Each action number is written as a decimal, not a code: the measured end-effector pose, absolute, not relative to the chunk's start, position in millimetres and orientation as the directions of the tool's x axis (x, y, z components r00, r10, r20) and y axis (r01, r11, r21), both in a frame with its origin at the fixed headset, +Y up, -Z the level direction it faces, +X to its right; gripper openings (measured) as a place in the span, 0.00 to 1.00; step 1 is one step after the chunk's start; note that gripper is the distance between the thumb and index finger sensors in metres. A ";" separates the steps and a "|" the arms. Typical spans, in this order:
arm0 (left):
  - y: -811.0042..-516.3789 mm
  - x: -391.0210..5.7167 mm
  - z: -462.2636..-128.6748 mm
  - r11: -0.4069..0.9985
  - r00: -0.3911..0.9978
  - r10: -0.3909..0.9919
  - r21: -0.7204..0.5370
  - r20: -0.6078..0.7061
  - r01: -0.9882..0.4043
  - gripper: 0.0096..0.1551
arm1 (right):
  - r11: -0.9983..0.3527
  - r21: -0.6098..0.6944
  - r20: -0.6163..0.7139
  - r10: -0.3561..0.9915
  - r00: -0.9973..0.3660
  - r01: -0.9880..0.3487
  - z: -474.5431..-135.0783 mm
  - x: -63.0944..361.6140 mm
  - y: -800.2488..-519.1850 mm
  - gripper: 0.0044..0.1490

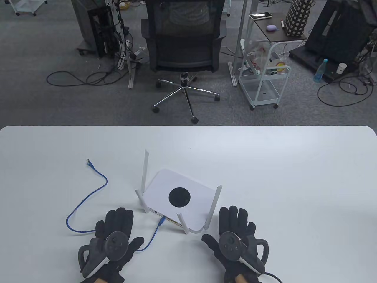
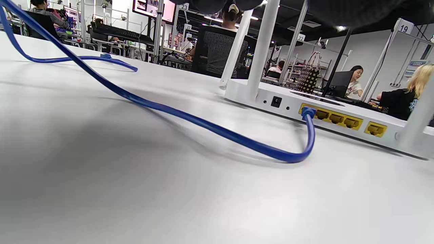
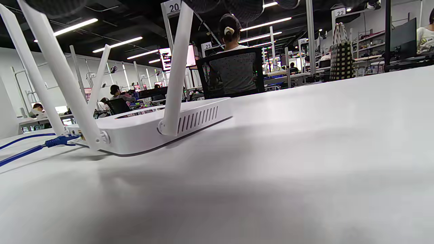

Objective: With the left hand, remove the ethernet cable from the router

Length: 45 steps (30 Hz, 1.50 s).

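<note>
A white router (image 1: 179, 197) with four upright antennas and a black round mark on top sits on the white table (image 1: 294, 177). A blue ethernet cable (image 1: 88, 197) is plugged by its near connector (image 1: 161, 220) into a yellow port at the router's near edge; the plug (image 2: 308, 112) shows in the left wrist view. Its free end (image 1: 88, 161) lies far left. My left hand (image 1: 115, 233) rests flat and open on the table left of the plug, over the cable. My right hand (image 1: 235, 233) rests flat and open right of the router (image 3: 152, 125).
Beyond the table's far edge stand an office chair (image 1: 184, 44), a white wire cart (image 1: 265, 76) and floor cables. The cable loops over the table to the left of my left hand.
</note>
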<state>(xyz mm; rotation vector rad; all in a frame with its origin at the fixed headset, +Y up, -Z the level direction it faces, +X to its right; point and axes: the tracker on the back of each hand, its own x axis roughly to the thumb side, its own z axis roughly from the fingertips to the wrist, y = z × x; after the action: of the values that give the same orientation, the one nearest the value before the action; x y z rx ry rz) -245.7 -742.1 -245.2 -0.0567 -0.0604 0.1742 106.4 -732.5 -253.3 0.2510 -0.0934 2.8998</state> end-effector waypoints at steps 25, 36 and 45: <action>-742.2 -246.4 -247.6 0.982 0.984 0.175 -0.084 0.035 -0.172 0.52 | -0.964 0.032 0.140 0.267 -0.954 -0.265 -261.6 106.2 -739.3 0.64; -741.5 -247.5 -249.0 0.980 0.983 0.183 -0.083 0.029 -0.180 0.52 | -0.864 0.097 -0.020 0.494 -0.869 -0.493 -281.6 89.7 -743.7 0.57; -741.6 -248.9 -250.2 0.978 0.981 0.191 -0.091 0.017 -0.189 0.51 | -0.771 0.017 -0.358 0.590 -0.724 -0.636 -302.0 80.3 -757.4 0.42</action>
<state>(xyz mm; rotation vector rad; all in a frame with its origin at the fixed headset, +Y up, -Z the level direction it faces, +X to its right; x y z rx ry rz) -248.9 -741.6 -250.2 -0.0893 -0.0256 0.1917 80.3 -757.4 -302.0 -0.4413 0.1812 2.4202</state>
